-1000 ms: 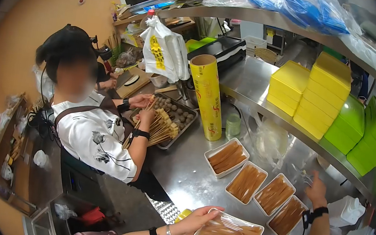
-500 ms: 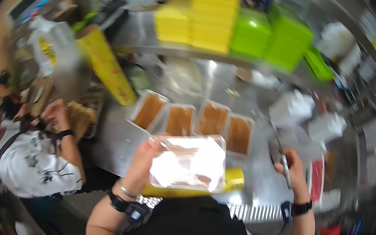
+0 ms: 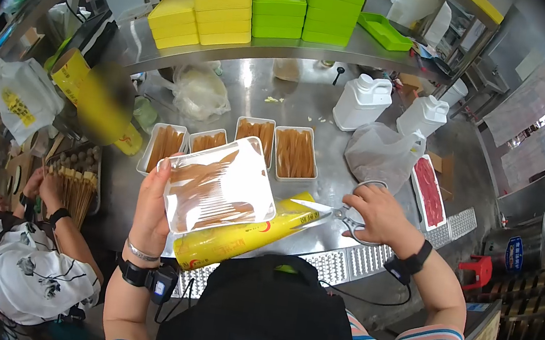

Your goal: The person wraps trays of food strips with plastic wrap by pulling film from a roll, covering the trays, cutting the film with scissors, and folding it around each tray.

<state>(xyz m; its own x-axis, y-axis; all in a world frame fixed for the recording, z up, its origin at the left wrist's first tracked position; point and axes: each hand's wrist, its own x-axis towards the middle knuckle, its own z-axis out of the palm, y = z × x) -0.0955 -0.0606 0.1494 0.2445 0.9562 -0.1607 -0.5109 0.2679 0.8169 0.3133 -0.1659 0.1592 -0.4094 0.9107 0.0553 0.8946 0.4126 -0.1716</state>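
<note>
Tilted up in my left hand (image 3: 156,203) is a white tray (image 3: 224,221) of brown strips under shiny clear film. My fingers grip its left edge. A pair of scissors (image 3: 340,215) is in my right hand (image 3: 380,215), with fingers at the handle loops and the blades spread, pointing left. The blade tips are over a yellow roll (image 3: 218,244) in clear wrap, right of the held tray and apart from it. Behind the held tray stand several similar white trays of brown strips, one of them at the right end (image 3: 316,170).
White jugs (image 3: 362,106) and a plastic bag (image 3: 381,158) stand at the right, near a tray of red meat (image 3: 427,194). Yellow boxes (image 3: 222,5) and green boxes (image 3: 331,9) fill the shelf. At left, a co-worker (image 3: 32,269) handles skewers (image 3: 77,192).
The scissors in my right hand have swung to point left and come closer to the held tray. My left hand still grips the tray, now tilted differently. The camera view has shifted.
</note>
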